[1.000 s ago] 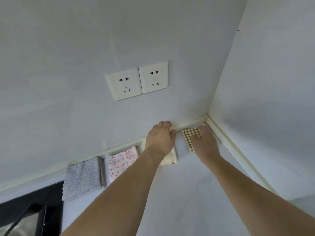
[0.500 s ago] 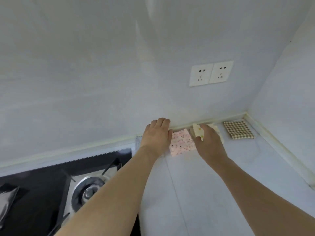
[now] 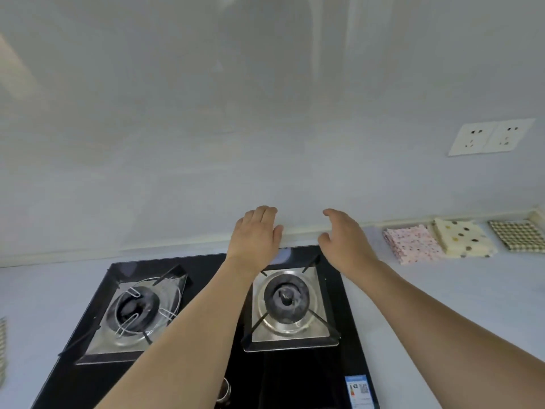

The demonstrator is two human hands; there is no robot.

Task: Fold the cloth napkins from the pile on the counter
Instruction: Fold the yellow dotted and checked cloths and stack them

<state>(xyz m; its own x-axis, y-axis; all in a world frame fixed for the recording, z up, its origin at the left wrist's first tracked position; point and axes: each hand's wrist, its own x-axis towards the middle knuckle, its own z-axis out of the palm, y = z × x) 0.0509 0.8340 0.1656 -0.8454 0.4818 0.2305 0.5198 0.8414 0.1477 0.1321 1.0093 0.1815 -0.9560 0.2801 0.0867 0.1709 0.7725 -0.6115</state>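
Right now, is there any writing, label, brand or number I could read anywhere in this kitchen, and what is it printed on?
Sticker on the hob, front right corner of the black glass: blue header line, a small coloured chart, a code square and lines of print, all too small and blurred to read.
Wall sockets: only pin holes, no lettering visible.
Folded napkins on the counter: patterns only, no words.
Nothing else carries text.

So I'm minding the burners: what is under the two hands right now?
Under the left hand and right hand lies the black hob's back edge, beside the right burner. Both hands hold nothing. The strip of hob directly beneath them is covered.
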